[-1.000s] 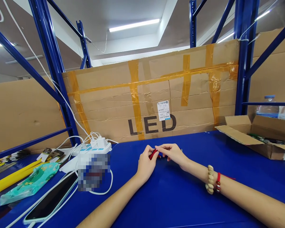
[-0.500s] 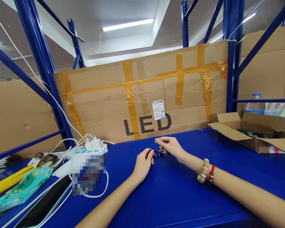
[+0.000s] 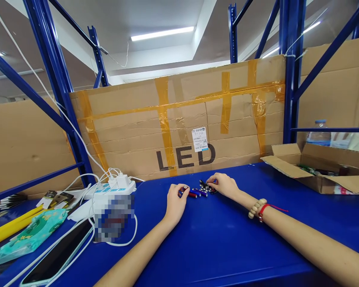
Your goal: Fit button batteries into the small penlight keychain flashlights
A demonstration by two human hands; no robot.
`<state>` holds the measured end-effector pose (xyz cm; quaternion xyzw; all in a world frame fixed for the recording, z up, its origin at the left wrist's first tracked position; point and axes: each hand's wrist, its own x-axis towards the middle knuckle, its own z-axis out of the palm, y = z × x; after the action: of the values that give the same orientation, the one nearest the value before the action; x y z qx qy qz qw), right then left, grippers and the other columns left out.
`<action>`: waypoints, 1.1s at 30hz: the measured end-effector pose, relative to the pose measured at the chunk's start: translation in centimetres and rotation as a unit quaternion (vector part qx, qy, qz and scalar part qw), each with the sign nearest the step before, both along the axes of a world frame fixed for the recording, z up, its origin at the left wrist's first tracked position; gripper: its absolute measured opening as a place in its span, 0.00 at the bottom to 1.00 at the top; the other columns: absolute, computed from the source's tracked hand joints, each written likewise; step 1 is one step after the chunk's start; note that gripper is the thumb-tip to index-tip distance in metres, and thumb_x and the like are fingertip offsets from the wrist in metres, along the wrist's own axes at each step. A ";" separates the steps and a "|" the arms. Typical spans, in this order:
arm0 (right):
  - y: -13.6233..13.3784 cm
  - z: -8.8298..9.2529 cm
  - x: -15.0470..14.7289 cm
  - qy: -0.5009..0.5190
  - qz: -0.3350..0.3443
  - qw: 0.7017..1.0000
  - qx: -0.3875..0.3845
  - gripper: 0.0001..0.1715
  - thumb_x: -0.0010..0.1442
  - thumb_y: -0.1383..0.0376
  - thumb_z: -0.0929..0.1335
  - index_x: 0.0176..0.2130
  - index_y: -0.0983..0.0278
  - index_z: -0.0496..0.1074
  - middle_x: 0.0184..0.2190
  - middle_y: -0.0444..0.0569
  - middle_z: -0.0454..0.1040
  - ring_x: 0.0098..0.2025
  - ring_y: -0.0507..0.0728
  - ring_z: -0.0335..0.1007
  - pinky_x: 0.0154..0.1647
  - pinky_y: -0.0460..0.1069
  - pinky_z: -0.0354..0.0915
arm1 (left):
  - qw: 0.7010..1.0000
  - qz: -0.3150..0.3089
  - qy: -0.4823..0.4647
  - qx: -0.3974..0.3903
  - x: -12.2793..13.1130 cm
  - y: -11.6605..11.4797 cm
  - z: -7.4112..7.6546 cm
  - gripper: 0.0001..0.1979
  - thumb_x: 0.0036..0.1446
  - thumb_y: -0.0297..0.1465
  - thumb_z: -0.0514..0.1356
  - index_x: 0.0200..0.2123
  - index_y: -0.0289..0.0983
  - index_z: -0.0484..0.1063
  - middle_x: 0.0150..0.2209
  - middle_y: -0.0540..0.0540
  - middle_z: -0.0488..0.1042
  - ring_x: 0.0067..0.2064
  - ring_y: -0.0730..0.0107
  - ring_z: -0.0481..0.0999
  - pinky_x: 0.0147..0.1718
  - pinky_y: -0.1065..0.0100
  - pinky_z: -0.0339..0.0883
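Observation:
My left hand [image 3: 176, 204] is closed, its thumb and forefinger around a small dark-red tube [image 3: 182, 191] that the fingers partly cover. Just right of it, a few short, shiny blue tubes [image 3: 201, 192] and a red tube [image 3: 192, 195] lie side by side on the blue tabletop [image 3: 215, 239]. A small heap of black and silvery pieces [image 3: 208, 186] lies behind and to the right of these tubes. Over that heap, my right hand [image 3: 224, 185] points down with thumb and fingertips pinched together; whatever sits between them is too small to make out.
To the left are a white power strip [image 3: 124, 186] with plugs and cables, a phone [image 3: 58, 253], a teal packet [image 3: 32, 231] and yellow rods [image 3: 14, 225]. An open cardboard box [image 3: 317, 179] stands at right. Behind rises a taped cardboard panel [image 3: 131, 131] between blue posts.
My right hand has moved a little right and lowered its fingertips to the heap. My left hand has shifted slightly left, away from the tubes, leaving more of them showing.

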<state>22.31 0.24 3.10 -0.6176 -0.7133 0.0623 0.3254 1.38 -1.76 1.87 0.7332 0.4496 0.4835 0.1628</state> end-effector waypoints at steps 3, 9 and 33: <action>-0.1 0.1 -0.9 0.023 0.030 0.999 0.027 0.12 0.63 0.61 0.65 0.42 0.66 0.71 0.42 0.50 0.73 0.42 0.55 0.70 0.44 0.55 0.67 | 0.999 -0.017 -0.031 0.002 -0.1 0.1 0.2 0.07 0.61 0.32 0.57 0.36 0.34 0.71 0.36 0.48 0.73 0.35 0.69 0.73 0.37 0.62 0.69; -1.6 0.3 -4.6 0.070 0.200 0.976 0.051 0.18 0.64 0.58 0.61 0.42 0.64 0.74 0.38 0.47 0.78 0.40 0.54 0.74 0.41 0.47 0.69 | 0.992 -0.079 -0.092 -0.020 0.2 -0.2 0.5 0.09 0.62 0.33 0.56 0.36 0.33 0.71 0.30 0.50 0.73 0.31 0.71 0.74 0.34 0.64 0.70; -0.7 2.1 -0.1 -0.081 0.067 0.989 0.103 0.10 0.64 0.67 0.62 0.42 0.63 0.72 0.43 0.51 0.73 0.48 0.58 0.67 0.48 0.56 0.63 | 0.978 0.009 -0.134 -0.157 -0.4 0.7 0.1 0.11 0.62 0.33 0.56 0.45 0.33 0.68 0.39 0.46 0.73 0.35 0.69 0.75 0.33 0.64 0.71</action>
<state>22.19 -0.44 5.20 -0.5347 -0.7795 -0.0402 0.3237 1.01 -1.08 1.93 0.6229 0.5008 0.5022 0.3301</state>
